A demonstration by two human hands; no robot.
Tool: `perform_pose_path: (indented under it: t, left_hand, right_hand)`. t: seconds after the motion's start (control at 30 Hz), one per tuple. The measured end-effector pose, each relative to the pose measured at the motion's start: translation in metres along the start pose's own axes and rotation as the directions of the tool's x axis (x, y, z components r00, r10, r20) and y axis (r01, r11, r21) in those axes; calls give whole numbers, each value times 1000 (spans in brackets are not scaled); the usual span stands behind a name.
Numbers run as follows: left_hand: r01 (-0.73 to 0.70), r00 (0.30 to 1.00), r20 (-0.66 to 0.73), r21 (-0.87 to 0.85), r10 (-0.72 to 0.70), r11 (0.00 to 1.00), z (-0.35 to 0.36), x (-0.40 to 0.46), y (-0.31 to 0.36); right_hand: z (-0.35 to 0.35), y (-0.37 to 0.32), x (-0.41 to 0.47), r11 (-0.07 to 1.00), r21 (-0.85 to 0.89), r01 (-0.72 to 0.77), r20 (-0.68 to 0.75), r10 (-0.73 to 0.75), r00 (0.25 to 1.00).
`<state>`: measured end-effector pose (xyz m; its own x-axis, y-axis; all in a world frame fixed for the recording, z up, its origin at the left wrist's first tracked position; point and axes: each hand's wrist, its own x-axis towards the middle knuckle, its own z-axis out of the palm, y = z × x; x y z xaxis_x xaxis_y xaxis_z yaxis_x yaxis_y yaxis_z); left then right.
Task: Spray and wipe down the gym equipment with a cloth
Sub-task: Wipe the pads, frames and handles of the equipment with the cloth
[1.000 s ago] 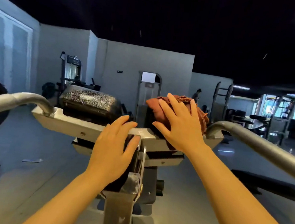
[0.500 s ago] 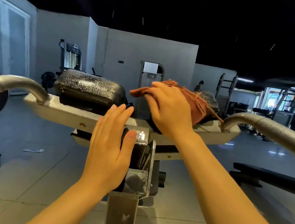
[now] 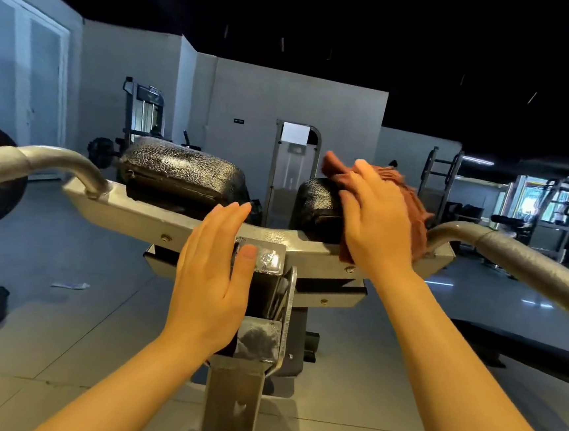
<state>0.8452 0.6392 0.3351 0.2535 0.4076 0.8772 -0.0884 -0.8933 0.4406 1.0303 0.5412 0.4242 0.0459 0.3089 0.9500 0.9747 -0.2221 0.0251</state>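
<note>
The right hand (image 3: 377, 220) lay flat with straight fingers on a rust-brown cloth (image 3: 412, 199), and pressed it onto the right black pad (image 3: 315, 204) of the gym machine. The cloth was crumpled; its long axis ran from the upper left, where one corner stood up above the pad, down to the right, where it hung over the grey crossbar (image 3: 145, 213). The fingers pointed up and to the left, along the same line.

The left hand (image 3: 210, 277) was open, fingers straight and close together, pointing up and a little to the right. It rested against the central post (image 3: 236, 400) of the machine, with the thumb on the shiny metal cap (image 3: 267, 258). The two hands were apart, the left one lower and nearer to the camera.

The left black pad (image 3: 183, 172) was bare and looked wet or glossy. Curved grey handles (image 3: 57, 161) went out from both ends of the crossbar.
</note>
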Motion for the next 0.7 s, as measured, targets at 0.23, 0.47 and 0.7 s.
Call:
perform_pose_path:
  t: [0.23,0.47,0.7]
  left_hand:
    - [-31,998,-47,33,33,999,1,0,1]
    - [-32,999,-32,71,35,997,0,-4,1]
    - [-13,1000,-10,-4,13,1000,0,-12,-4]
  right_hand:
    - [5,-51,34,974,157,164,449,-219,867]
    - [7,-3,-2,906,-287,312,359,-200,912]
    - [9,5,-6,998,-29,55,95,-52,994]
